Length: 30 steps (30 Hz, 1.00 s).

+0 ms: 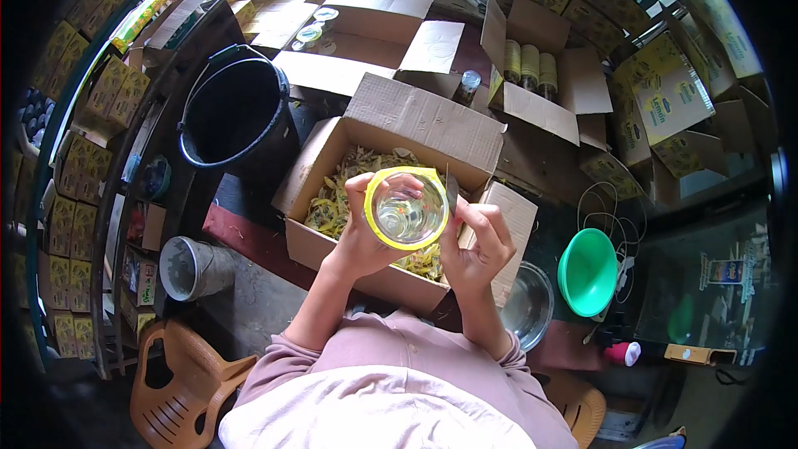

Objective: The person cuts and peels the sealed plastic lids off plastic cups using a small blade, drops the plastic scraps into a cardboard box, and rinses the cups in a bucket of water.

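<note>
My left hand [359, 237] is wrapped round a clear jar [397, 218] with a yellow rim, its round end facing me. Close by on the right side of the rim, my right hand [480, 241] pinches a thin grey blade [451, 187] that points upward. Whether the blade touches the rim I cannot tell. Below both hands stands an open cardboard box [332, 259] holding a heap of yellow-green scraps [326, 212]. The jar and my hands hide part of the heap.
A black bucket [278, 116] and a grey pail [195, 270] stand on the left. To the right are green bowls [588, 273] and a metal bowl [532, 303]. Open cartons [540, 116] with jars stand behind. An orange chair [187, 382] is at lower left.
</note>
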{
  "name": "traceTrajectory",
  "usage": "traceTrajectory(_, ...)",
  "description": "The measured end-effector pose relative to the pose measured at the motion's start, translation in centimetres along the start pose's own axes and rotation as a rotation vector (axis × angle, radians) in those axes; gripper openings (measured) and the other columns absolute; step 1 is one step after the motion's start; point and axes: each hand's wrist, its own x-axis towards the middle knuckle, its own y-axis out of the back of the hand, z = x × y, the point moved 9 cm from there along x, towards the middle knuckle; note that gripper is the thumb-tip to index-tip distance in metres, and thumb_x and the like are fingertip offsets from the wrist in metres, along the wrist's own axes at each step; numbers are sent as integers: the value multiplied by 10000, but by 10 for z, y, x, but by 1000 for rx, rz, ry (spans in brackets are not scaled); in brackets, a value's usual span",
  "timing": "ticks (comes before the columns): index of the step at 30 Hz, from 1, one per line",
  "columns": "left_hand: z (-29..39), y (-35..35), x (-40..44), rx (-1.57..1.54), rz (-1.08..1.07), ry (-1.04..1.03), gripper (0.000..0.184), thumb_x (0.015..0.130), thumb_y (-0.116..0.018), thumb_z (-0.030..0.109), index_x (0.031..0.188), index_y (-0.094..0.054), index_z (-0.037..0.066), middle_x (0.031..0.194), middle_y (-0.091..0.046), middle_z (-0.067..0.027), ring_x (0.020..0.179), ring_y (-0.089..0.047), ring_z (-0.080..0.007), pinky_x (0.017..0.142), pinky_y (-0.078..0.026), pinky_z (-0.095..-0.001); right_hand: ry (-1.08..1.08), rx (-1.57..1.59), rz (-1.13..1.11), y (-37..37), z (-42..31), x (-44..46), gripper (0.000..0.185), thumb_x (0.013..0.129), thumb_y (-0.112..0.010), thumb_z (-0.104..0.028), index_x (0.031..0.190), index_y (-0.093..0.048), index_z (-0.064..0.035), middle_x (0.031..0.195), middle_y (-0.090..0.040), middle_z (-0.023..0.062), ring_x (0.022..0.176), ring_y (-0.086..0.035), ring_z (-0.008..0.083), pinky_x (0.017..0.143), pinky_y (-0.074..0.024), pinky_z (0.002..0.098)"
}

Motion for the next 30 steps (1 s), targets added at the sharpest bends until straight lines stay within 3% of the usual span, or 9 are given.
traceTrajectory(9, 3, -3, 2, 89, -128, -17, 825, 629, -789, 95, 1148, -150, 136, 1103, -466, -145, 1007, -527, -247, 864, -448, -350, -14, 46, -66, 0, 4, 7, 227, 676, -678, 56, 885, -667, -32, 703, -600, 75, 604, -592, 152, 542, -473, 242)
traceTrajectory(12, -3, -2, -2, -36, -90, -57, 825, 624, -795, 103, 1153, -163, 149, 1109, -460, -139, 1006, -524, -245, 854, -454, -358, 1, 20, -61, 0, 2, 7, 223, 680, -677, 53, 885, -668, -33, 703, -599, 76, 605, -594, 158, 541, -473, 246)
traceTrajectory(24, 9, -7, 4, 100, -187, -52, 782, 589, -807, 80, 1108, -222, 74, 1041, -507, -91, 966, -541, -198, 882, -413, -316, 30, 40, -94, -2, 2, 15, 260, 660, -645, 84, 893, -666, -29, 713, -599, 78, 622, -602, 168, 551, -477, 252)
traceTrajectory(27, 9, -7, 0, 76, -228, -50, 773, 590, -810, 99, 1139, -268, 66, 1102, -463, -87, 1013, -514, -213, 902, -400, -328, 24, 94, -142, -4, 5, 17, 258, 664, -640, 84, 894, -667, -30, 725, -605, 84, 629, -606, 174, 559, -480, 256)
traceTrajectory(30, 7, -3, -5, 28, -155, -128, 832, 604, -815, 150, 1246, -296, 51, 1278, -315, -78, 1151, -421, -235, 936, -372, -333, 4, 127, -182, -5, 7, 17, 267, 670, -640, 79, 907, -669, -41, 739, -611, 92, 643, -611, 185, 570, -485, 261)
